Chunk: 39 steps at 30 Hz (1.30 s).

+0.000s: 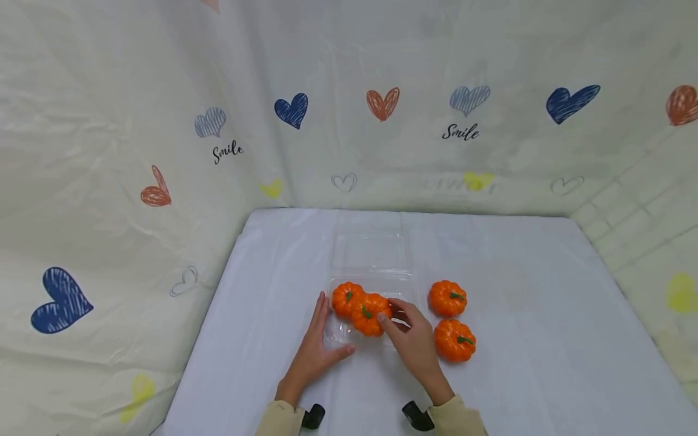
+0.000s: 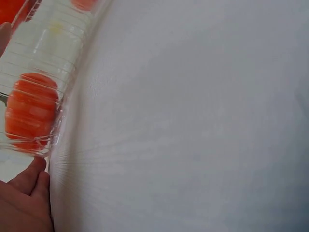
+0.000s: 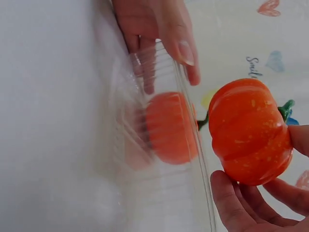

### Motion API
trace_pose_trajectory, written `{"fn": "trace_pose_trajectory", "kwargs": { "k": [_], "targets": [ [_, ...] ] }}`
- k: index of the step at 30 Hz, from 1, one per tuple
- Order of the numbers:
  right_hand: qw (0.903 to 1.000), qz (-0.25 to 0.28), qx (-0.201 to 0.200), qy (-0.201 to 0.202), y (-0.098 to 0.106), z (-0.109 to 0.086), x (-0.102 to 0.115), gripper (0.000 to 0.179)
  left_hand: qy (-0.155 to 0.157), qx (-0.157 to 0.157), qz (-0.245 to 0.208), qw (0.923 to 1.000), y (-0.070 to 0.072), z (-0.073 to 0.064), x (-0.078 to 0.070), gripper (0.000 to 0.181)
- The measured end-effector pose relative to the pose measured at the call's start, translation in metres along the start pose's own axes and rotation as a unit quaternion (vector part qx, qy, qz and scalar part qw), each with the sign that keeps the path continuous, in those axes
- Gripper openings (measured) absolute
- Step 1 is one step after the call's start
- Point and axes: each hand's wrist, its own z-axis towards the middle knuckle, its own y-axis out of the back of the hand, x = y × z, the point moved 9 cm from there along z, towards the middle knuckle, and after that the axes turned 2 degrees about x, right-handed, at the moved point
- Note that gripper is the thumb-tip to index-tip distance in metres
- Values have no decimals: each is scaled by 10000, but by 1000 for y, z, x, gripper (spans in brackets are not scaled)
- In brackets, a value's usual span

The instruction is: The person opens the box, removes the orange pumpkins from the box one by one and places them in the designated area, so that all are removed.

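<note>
A clear plastic clamshell box (image 1: 339, 334) lies on the table with its lid (image 1: 371, 251) folded back. Inside, at the left, sits one small orange pumpkin (image 1: 346, 298), seen through the ribbed wall in both wrist views. My right hand (image 1: 412, 336) grips a second pumpkin (image 3: 251, 133) by its side, thumb near the green stem, above the box and overlapping the first in the head view. Along the box's left side rests my left hand (image 1: 316, 351), fingers straight against the wall and thumb spread toward the front edge.
To the right of the box, two more pumpkins, a far one (image 1: 447, 298) and a near one (image 1: 455, 341), stand on the white tablecloth (image 1: 523, 315). A pale curtain (image 1: 349, 72) printed with hearts hangs behind the table and along its sides.
</note>
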Motion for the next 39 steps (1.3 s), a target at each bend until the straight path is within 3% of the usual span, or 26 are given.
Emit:
{"fn": "trace_pose_trajectory", "kwargs": {
  "k": [9,16,24,33,39],
  "targets": [
    [9987,-145,-276,-414,36,1,-9,46,40,25,-47,10000,2,-1,3,122],
    [9934,-578,-804,-583,81,1,-10,46,-157,-6,11,9999,4,-1,2,121],
    [9850,-866,-1275,-776,133,-3,-14,51,-93,-6,-40,9999,4,-2,3,121],
    [9663,-1043,-1910,-1372,185,-7,-50,58,-105,-49,5,9999,4,-2,2,121],
    [9578,-1046,-2039,-1734,208,-3,-80,64,-114,1,100,9999,1,1,2,121]
  ]
}}
